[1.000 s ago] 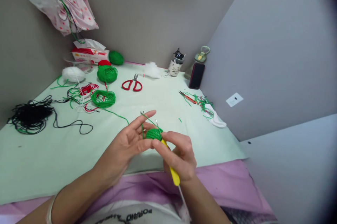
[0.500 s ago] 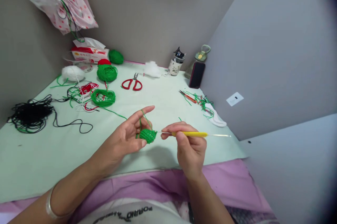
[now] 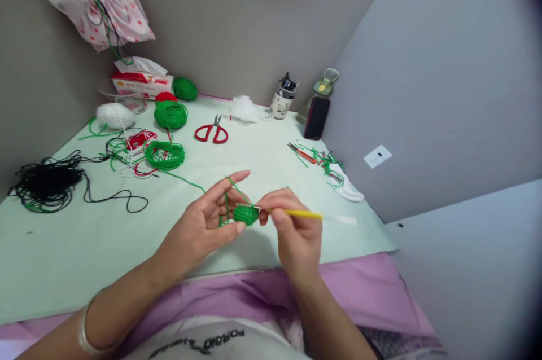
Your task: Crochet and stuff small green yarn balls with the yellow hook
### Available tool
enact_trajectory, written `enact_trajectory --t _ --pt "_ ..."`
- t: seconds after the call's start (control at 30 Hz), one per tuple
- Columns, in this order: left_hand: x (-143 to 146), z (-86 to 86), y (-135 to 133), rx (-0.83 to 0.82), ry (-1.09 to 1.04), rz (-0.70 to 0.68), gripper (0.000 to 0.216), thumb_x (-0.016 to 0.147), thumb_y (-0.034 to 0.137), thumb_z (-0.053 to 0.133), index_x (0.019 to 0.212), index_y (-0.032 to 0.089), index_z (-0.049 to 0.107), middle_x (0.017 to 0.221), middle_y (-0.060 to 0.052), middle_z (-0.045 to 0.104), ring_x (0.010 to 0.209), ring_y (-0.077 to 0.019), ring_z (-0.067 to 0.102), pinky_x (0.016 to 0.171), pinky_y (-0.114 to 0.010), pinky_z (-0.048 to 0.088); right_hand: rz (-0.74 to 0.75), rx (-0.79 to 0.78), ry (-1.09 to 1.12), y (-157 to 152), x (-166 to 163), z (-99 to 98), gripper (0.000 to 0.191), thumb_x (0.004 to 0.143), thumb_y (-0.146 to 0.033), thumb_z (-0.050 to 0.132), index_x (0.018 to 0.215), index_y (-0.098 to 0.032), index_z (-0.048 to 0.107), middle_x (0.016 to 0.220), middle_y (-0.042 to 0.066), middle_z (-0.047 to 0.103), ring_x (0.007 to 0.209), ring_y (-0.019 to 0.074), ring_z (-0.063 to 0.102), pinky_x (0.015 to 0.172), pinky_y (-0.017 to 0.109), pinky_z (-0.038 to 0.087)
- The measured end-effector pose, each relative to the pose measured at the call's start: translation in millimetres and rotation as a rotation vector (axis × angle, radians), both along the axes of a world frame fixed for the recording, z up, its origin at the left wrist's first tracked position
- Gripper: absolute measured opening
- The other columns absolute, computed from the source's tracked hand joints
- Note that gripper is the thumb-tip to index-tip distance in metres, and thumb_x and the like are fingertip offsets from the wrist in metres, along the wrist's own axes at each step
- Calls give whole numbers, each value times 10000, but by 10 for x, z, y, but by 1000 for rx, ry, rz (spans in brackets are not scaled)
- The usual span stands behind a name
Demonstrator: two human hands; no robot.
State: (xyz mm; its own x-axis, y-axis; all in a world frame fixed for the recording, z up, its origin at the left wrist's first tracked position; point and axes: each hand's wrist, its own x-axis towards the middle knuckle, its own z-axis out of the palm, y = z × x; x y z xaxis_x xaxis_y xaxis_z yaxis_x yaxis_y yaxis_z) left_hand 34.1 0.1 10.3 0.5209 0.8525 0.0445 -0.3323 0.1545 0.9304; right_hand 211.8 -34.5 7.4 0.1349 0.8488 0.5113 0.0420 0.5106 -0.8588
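while the cup (image 3: 280,106) holds dark bits (image 3: 288,84), left hand (image 3: 202,231) pinches green crochet (image 3: 245,214), right hand (image 3: 297,236) yellow hook (image 3: 302,214).

1. Shirt (image 3: 203,343), at the bottom edge, nearer than the red scissors (image 3: 212,131): dark block letters, upside down, not surely legible.
2. Tissue pack (image 3: 141,84), left of and behind the scissors on the surface (image 3: 63,258): red print, too small to read.
3. White wall label (image 3: 378,156), right of the scissors: small dark mark, illegible.

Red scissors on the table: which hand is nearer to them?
Left. The left hand is directly below the scissors in the picture; the right hand is farther off to the right.
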Motion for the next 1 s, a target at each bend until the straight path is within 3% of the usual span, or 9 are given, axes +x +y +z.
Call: enact_trajectory --t 0.1,0.17,0.3,0.47,0.6,0.73,1.0 --pt "105 10 -80 -135 -100 21 598 853 211 814 1393 400 641 1056 18 658 1023 -135 609 912 -231 480 -305 350 -397 -27 -81 -125 361 954 -111 633 1217 -326 756 1045 64 710 941 194 685 767 356 592" --pt "122 34 -93 -237 -155 -31 554 861 226 798 1381 361 663 1083 2 676 1062 -156 615 956 -258 483 -345 431 -434 -24 -92 -166 407 957 -92 610 1263 -333 730 1066 66 714 951 199 688 757 356 593" --pt "73 100 -42 -342 -249 -110 490 843 243 780 1328 283 721 1048 -23 671 954 -167 618 924 -303 509 -211 222 -139 3 -12 -84 243 995 -176 583 1094 -299 768 937 49 734 839 198 691 723 368 581" --pt "26 98 -6 -295 -225 -86 430 827 267 765 1255 228 774 997 -48 639 906 -179 571 866 -313 507 -56 5 220 16 82 54 173 979 -300 635 903 -231 774 794 42 704 642 155 614 588 316 534" --pt "31 56 -16 -138 -59 -39 544 810 231 820 1333 342 718 1016 -16 624 954 -177 589 907 -306 485 74 -39 188 26 53 37 171 981 -321 643 928 -243 786 864 55 734 743 172 646 629 313 542" --pt "11 52 -18 -16 113 2 655 808 236 850 1402 420 645 1022 8 633 1046 -185 606 995 -325 469 80 8 52 46 25 -14 161 989 -252 641 1010 -272 799 962 52 773 925 192 687 767 336 558" --pt "-9 131 2 143 259 58 593 809 184 811 1360 367 687 975 8 650 972 -178 605 995 -343 491 186 -175 206 102 134 -34 219 1000 -413 617 928 -230 714 880 37 763 754 160 678 732 325 581"
